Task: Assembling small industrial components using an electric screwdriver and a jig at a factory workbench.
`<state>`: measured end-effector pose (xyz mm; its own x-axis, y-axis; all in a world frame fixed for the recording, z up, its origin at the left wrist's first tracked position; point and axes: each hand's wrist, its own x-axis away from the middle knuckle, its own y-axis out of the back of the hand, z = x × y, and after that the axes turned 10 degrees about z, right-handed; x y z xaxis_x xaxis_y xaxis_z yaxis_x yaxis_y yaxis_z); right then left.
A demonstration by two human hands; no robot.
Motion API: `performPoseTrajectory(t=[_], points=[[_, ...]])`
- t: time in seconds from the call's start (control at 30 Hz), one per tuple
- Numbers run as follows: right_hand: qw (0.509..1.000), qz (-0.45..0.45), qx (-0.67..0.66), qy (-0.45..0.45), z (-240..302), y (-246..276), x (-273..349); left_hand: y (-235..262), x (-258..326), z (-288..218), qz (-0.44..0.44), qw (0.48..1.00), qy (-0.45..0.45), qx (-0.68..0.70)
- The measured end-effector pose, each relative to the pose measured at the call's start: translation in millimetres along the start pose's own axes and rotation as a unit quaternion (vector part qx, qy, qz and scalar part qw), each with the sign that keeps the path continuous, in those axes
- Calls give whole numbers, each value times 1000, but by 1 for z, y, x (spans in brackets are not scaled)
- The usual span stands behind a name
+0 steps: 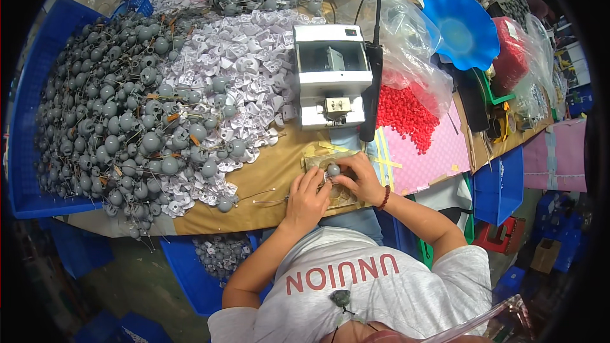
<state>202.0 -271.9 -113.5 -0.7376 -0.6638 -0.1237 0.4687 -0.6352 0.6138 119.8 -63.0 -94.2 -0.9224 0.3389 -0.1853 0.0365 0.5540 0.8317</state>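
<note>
Over a small tape-covered board (346, 198) at the table's front edge, both my hands meet at one small grey ball-shaped part (333, 169). My right hand (363, 180), with a dark red bead bracelet at its wrist, pinches the part between thumb and fingers. The fingers of my left hand (307, 202) are closed against its lower left side, where a bit of white shows. Thin wires (270, 201) stick out to the left of my left hand. My fingertips partly cover the part, so its details are hidden.
Grey ball-shaped parts with wires (105, 111) and white plastic pieces (222, 57) are heaped left, beside a blue tray (32, 89). Ahead stand a white machine (330, 111) and a tall black tool (372, 95). Right are red pieces (406, 111) and a blue wavy-edged bowl (460, 28).
</note>
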Motion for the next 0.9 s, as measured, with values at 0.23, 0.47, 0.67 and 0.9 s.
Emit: performPoseTrajectory(t=[0.23,0.47,0.67,0.9], points=[[997,13,-6,-69,16,2,-10,-3,-13,0,-18,999,51,3],[972,-215,93,2,-11,36,-43,-2,-26,-8,0,996,93,-13],[941,-238,-197,-139,-53,68,-99,-4,-27,-10,-11,996,84,-11],[879,-331,-305,160,80,99,-100,-10,-24,-5,-24,995,92,-7]])
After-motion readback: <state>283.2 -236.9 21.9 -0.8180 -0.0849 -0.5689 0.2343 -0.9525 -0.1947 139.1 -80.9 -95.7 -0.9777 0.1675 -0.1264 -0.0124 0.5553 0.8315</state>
